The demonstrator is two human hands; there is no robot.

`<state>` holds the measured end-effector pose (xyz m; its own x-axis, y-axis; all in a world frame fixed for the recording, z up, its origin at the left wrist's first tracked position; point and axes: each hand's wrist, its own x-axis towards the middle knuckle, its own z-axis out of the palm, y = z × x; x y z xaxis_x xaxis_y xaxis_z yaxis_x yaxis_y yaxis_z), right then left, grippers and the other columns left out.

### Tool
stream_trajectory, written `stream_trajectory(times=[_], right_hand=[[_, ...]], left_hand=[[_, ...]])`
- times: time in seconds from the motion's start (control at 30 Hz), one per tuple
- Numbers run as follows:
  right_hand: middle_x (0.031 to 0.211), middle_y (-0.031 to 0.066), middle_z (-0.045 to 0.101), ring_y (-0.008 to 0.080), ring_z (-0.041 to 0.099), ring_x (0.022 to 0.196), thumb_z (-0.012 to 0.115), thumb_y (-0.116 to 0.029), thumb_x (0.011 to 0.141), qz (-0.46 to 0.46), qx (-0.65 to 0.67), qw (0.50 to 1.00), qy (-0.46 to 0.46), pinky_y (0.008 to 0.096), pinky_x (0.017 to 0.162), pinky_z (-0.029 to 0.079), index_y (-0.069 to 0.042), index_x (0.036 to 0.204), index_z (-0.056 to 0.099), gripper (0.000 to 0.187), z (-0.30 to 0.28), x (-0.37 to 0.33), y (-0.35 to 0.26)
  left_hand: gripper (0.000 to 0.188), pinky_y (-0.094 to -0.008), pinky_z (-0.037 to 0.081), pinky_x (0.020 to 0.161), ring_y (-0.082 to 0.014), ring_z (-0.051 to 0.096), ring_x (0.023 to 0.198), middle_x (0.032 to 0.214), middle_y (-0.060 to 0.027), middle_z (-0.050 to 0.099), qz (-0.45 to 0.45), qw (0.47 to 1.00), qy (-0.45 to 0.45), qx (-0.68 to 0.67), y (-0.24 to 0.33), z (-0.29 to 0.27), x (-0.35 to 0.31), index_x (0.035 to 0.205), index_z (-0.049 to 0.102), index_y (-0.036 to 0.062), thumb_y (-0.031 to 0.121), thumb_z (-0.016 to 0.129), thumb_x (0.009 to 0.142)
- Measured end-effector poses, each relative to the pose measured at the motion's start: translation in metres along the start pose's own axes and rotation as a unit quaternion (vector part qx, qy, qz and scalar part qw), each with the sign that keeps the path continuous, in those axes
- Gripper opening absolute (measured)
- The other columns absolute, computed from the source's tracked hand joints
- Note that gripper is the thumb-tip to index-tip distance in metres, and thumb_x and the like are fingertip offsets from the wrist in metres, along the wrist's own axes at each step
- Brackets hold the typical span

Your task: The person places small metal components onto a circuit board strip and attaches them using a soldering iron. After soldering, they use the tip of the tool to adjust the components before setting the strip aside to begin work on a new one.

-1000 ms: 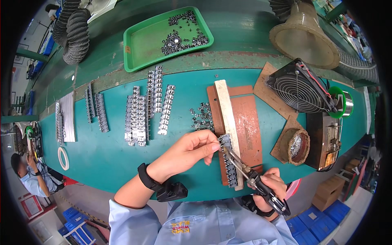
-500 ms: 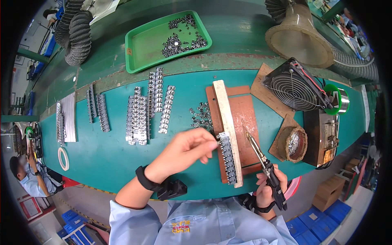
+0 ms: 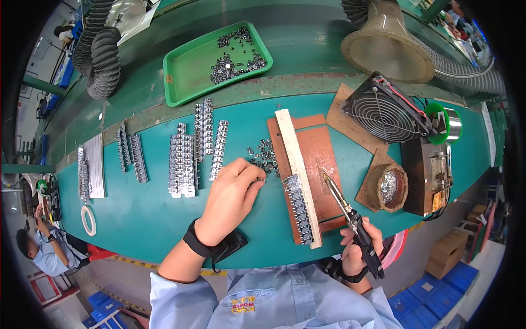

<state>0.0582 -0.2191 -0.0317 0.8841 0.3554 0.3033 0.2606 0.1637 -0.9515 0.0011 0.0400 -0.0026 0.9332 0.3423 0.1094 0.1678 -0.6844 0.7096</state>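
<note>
Judging by how things lie, you are partway through the batch. The circuit-board strip (image 3: 298, 208) in work rests along the near left part of the brown board (image 3: 323, 151), lying against the left side of the pale bar (image 3: 296, 159) that runs lengthwise over that board. A heap of loose metal parts (image 3: 266, 156) on the tabletop (image 3: 137, 211) just left of the board suggests there is fitting left to do, and more small parts lie in the green tray (image 3: 189, 71), beyond the board to the far left. Several more strips (image 3: 183, 164) are laid out well left of the board; whether those are finished or waiting, you cannot tell from here.

Your left hand (image 3: 226, 194) is at the near edge of the heap, left of the board, thumb and forefinger close to each other; whether they meet or pinch a part cannot be told. Your right hand (image 3: 360, 249) is wrapped around the handle of the soldering iron (image 3: 355, 222), its tip over the board's right half, apart from the strip.

The strip is narrow, straight and dark, with repeating pale marks and brighter silvery pieces toward its far end; its individual joints are too small to judge.
</note>
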Motion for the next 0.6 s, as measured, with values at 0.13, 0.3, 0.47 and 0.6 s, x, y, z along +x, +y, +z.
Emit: stream_trajectory(times=[0.13, 0.3, 0.47, 0.6], right_hand=[[0.092, 0.0217, 0.055, 0.017, 0.057, 0.059, 0.065, -0.036, 0.075, -0.006, -0.011, 1.0, 0.001, 0.0203, 0.046, 0.043, 0.003, 0.112, 0.044, 0.058, -0.003, -0.004, 0.005], [0.098, 0.0228, 0.053, 0.0167, 0.057, 0.058, 0.065, -0.039, 0.075, 0.004, -0.02, 1.0, -0.004, 0.0193, 0.045, 0.042, 0.004, 0.113, 0.043, 0.062, -0.005, -0.005, 0.006], [0.082, 0.0189, 0.058, 0.0171, 0.059, 0.061, 0.067, -0.029, 0.076, 0.004, -0.005, 1.0, -0.005, 0.022, 0.049, 0.046, 0.0, 0.112, 0.046, 0.05, -0.002, 0.001, 0.0], [0.08, 0.0181, 0.06, 0.017, 0.059, 0.06, 0.066, -0.029, 0.076, 0.006, -0.001, 1.0, -0.004, 0.0218, 0.049, 0.046, 0.0, 0.111, 0.047, 0.049, -0.001, 0.004, -0.001]], left_hand=[[0.009, -0.0329, 0.042, 0.063, -0.0256, 0.053, 0.072, 0.078, -0.0095, 0.051, 0.027, 0.999, 0.0, 0.022, 0.006, -0.001, 0.001, 0.079, 0.057, 0.003, 0.0, 0.06, 0.072], [0.009, -0.0248, 0.045, 0.065, -0.0134, 0.056, 0.074, 0.083, -0.0046, 0.056, -0.098, 0.959, -0.08, -0.255, 0.011, 0.0, -0.007, 0.086, 0.054, 0.0008, 0.001, 0.059, 0.079], [0.012, -0.0228, 0.044, 0.071, -0.01, 0.054, 0.078, 0.084, -0.0014, 0.055, -0.233, 0.806, -0.147, -0.524, 0.01, 0.008, -0.006, 0.091, 0.048, 0.004, 0.003, 0.057, 0.082], [0.014, -0.0221, 0.044, 0.072, -0.0096, 0.054, 0.078, 0.084, -0.0013, 0.055, -0.246, 0.787, -0.151, -0.545, 0.016, 0.011, -0.004, 0.091, 0.047, 0.0052, 0.003, 0.057, 0.082]])
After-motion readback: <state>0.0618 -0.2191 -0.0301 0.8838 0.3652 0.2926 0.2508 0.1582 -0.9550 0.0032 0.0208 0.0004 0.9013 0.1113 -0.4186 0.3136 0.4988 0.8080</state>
